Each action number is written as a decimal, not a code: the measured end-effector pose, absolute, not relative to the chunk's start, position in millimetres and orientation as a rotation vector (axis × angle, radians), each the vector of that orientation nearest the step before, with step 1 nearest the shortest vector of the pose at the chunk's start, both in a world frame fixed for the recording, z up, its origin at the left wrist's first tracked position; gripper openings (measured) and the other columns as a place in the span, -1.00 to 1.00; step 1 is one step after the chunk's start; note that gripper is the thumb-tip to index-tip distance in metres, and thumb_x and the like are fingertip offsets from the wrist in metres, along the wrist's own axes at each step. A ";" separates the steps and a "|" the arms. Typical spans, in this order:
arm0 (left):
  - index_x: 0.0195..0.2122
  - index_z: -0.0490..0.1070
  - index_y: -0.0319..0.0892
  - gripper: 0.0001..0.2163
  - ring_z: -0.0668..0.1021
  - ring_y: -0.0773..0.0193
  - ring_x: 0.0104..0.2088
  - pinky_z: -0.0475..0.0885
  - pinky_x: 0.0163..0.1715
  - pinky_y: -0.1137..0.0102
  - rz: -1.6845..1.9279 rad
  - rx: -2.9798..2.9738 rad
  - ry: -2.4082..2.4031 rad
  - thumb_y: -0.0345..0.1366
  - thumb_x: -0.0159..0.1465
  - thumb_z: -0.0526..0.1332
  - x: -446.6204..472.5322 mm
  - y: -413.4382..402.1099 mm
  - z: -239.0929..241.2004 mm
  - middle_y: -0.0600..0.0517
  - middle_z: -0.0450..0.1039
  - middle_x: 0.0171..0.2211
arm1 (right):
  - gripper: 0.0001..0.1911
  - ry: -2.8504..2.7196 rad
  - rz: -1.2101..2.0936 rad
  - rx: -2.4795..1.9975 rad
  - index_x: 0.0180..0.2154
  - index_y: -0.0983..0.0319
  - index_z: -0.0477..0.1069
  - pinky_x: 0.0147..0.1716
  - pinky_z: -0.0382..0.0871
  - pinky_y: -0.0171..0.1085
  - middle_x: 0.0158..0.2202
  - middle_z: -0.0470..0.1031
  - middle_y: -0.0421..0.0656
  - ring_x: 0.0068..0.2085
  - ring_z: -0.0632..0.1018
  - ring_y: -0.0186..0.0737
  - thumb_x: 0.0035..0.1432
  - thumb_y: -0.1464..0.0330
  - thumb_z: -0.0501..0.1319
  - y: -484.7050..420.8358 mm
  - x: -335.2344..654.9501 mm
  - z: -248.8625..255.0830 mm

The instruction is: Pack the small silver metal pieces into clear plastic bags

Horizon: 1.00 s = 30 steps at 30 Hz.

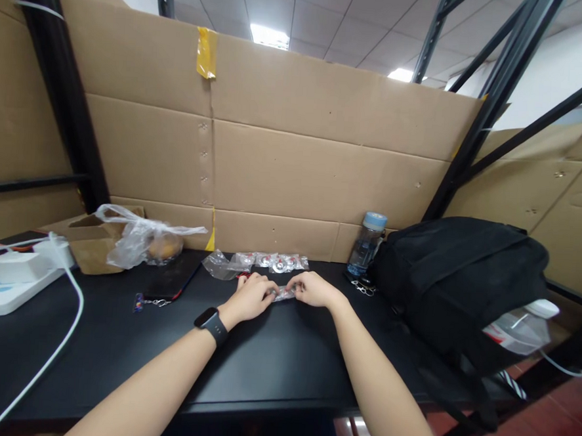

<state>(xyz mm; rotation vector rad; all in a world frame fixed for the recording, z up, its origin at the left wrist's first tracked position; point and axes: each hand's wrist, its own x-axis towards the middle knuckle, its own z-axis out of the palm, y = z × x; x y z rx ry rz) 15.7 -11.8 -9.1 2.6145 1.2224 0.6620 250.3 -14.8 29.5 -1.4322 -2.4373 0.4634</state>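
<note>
My left hand (251, 298), with a black watch on its wrist, and my right hand (311, 288) meet over a small clear plastic packet (283, 295) on the black table (262, 361). Both hands have their fingers curled and pinch the packet's ends. What is inside the packet is too small to make out. Just behind the hands lies a strip of clear packets with round silver and red pieces (276, 262), and an empty-looking clear bag (221, 266) lies to its left.
A black backpack (459, 281) fills the table's right side, with a blue-capped water bottle (367, 244) and keys (363, 287) beside it. On the left are a phone (169, 281), a plastic bag holding food (146, 241), a cardboard box (90, 242), a white power strip (11, 280) and its cable. A cardboard wall stands behind.
</note>
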 end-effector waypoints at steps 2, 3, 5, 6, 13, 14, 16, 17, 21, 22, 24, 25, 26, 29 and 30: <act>-0.10 0.56 0.05 -0.77 0.39 -0.01 0.03 0.17 0.07 0.04 0.681 2.651 1.211 -0.12 0.38 0.13 15.1 -13.1 -7.8 -0.04 0.50 -0.12 | -0.61 -2.477 0.326 -1.427 -0.12 0.16 0.61 -0.21 0.33 -0.32 -0.30 0.49 -0.17 -0.27 0.48 -0.22 -0.06 0.49 0.34 -14.7 249.5 27.8; -0.10 0.56 0.04 -0.75 0.37 -0.04 0.05 0.17 0.08 0.03 0.691 2.663 1.206 -0.06 0.37 0.14 14.7 -14.0 -6.7 -0.05 0.49 -0.08 | -0.59 -2.488 0.270 -1.414 -0.12 0.16 0.61 -0.14 0.33 -0.29 -0.23 0.47 -0.13 -0.18 0.48 -0.16 -0.10 0.47 0.39 -14.0 249.0 26.2; -0.11 0.55 0.01 -0.73 0.34 -0.07 0.09 0.16 0.08 0.01 0.695 2.694 1.185 0.01 0.30 0.22 14.4 -15.6 -4.3 -0.05 0.48 -0.05 | -0.62 -2.480 0.201 -1.398 -0.16 0.18 0.61 -0.05 0.32 -0.25 -0.14 0.46 -0.08 -0.06 0.45 -0.09 -0.11 0.46 0.43 -11.7 247.5 22.2; -0.11 0.55 0.00 -0.73 0.34 -0.08 0.09 0.15 0.09 0.01 0.698 2.711 1.176 -0.01 0.26 0.27 14.4 -16.2 -3.4 -0.05 0.49 -0.05 | -0.66 -2.472 0.190 -1.396 -0.18 0.20 0.60 -0.04 0.32 -0.25 -0.13 0.47 -0.07 -0.05 0.46 -0.09 -0.08 0.48 0.41 -10.5 246.7 20.3; -0.14 0.54 0.00 -0.85 0.46 0.04 -0.03 0.13 0.05 0.08 0.769 2.627 1.225 -0.26 0.35 0.18 14.8 -11.6 -4.4 0.01 0.57 -0.17 | -0.78 -2.434 0.370 -1.294 -0.18 0.25 0.58 -0.21 0.36 -0.31 -0.28 0.61 -0.11 -0.26 0.57 -0.22 0.15 0.53 0.22 -7.5 248.5 21.7; -0.14 0.55 0.00 -0.84 0.48 0.05 -0.04 0.12 0.06 0.09 0.790 2.589 1.250 -0.26 0.37 0.17 14.4 -10.2 -4.2 0.01 0.58 -0.18 | -0.78 -2.401 0.395 -1.283 -0.17 0.24 0.58 -0.22 0.36 -0.32 -0.28 0.62 -0.12 -0.27 0.58 -0.23 0.18 0.51 0.21 -8.1 249.7 23.7; -0.14 0.56 0.00 -0.83 0.50 0.04 -0.03 0.11 0.06 0.09 0.831 2.518 1.299 -0.24 0.37 0.16 13.4 -8.1 -2.8 0.00 0.60 -0.17 | -0.79 -2.320 0.434 -1.270 -0.14 0.23 0.57 -0.23 0.37 -0.32 -0.30 0.63 -0.13 -0.29 0.59 -0.24 0.21 0.48 0.21 -9.0 251.2 26.7; -0.16 0.57 -0.01 -0.83 0.51 0.03 -0.04 0.10 0.06 0.09 0.839 2.488 1.320 -0.24 0.37 0.16 13.0 -7.7 -1.8 -0.01 0.61 -0.18 | -0.78 -2.281 0.451 -1.268 -0.12 0.24 0.56 -0.23 0.37 -0.33 -0.32 0.63 -0.14 -0.30 0.59 -0.25 0.21 0.47 0.22 -9.2 251.4 27.2; -0.26 0.59 -0.04 -0.82 0.57 0.04 -0.13 0.10 0.05 0.09 0.805 2.386 1.382 -0.24 0.35 0.17 12.4 -8.9 2.2 0.01 0.64 -0.30 | -0.71 -2.171 0.548 -1.256 -0.05 0.25 0.52 -0.25 0.39 -0.34 -0.41 0.62 -0.18 -0.36 0.60 -0.25 0.15 0.44 0.28 -7.0 248.8 22.5; -0.27 0.59 -0.04 -0.82 0.58 0.05 -0.15 0.10 0.05 0.10 0.804 2.364 1.403 -0.24 0.34 0.17 12.2 -8.6 2.9 0.02 0.64 -0.32 | -0.70 -2.152 0.571 -1.244 -0.05 0.25 0.51 -0.26 0.39 -0.34 -0.42 0.62 -0.18 -0.37 0.60 -0.25 0.14 0.43 0.29 -5.9 247.9 20.5; -0.26 0.59 -0.03 -0.83 0.58 0.05 -0.15 0.11 0.03 0.11 0.825 2.334 1.459 -0.23 0.33 0.18 10.7 -4.7 4.7 0.02 0.64 -0.30 | -0.70 -2.108 0.586 -1.232 -0.05 0.25 0.50 -0.29 0.39 -0.35 -0.41 0.61 -0.19 -0.38 0.59 -0.26 0.13 0.41 0.29 -3.8 247.2 17.5; -0.26 0.58 -0.03 -0.83 0.58 0.04 -0.14 0.11 0.02 0.12 0.837 2.329 1.497 -0.22 0.33 0.18 9.2 -0.5 5.9 0.01 0.64 -0.29 | -0.70 -2.083 0.580 -1.236 -0.05 0.25 0.49 -0.32 0.39 -0.35 -0.41 0.61 -0.19 -0.40 0.58 -0.27 0.14 0.39 0.29 -2.9 247.7 16.9; -0.26 0.58 -0.04 -0.83 0.58 0.03 -0.12 0.12 0.01 0.12 0.845 2.333 1.539 -0.22 0.33 0.17 7.3 5.5 7.4 0.00 0.64 -0.27 | -0.69 -2.055 0.571 -1.246 -0.04 0.24 0.48 -0.34 0.39 -0.36 -0.40 0.60 -0.20 -0.43 0.57 -0.29 0.15 0.38 0.28 -2.2 248.9 16.9; -0.28 0.56 -0.06 -0.81 0.56 -0.01 -0.06 0.14 -0.01 0.13 0.820 2.391 1.689 -0.25 0.35 0.14 0.0 31.9 13.6 -0.03 0.63 -0.23 | -0.68 -1.983 0.548 -1.295 -0.01 0.23 0.46 -0.40 0.38 -0.37 -0.40 0.57 -0.22 -0.51 0.54 -0.34 0.16 0.38 0.25 -0.6 256.6 19.6; -0.28 0.56 -0.06 -0.80 0.55 -0.02 -0.05 0.15 -0.02 0.13 0.790 2.413 1.738 -0.26 0.36 0.12 -2.0 42.2 15.8 -0.04 0.63 -0.22 | -0.68 -1.968 0.537 -1.310 -0.02 0.22 0.46 -0.41 0.38 -0.38 -0.40 0.57 -0.22 -0.52 0.54 -0.35 0.16 0.39 0.25 -0.2 260.0 20.7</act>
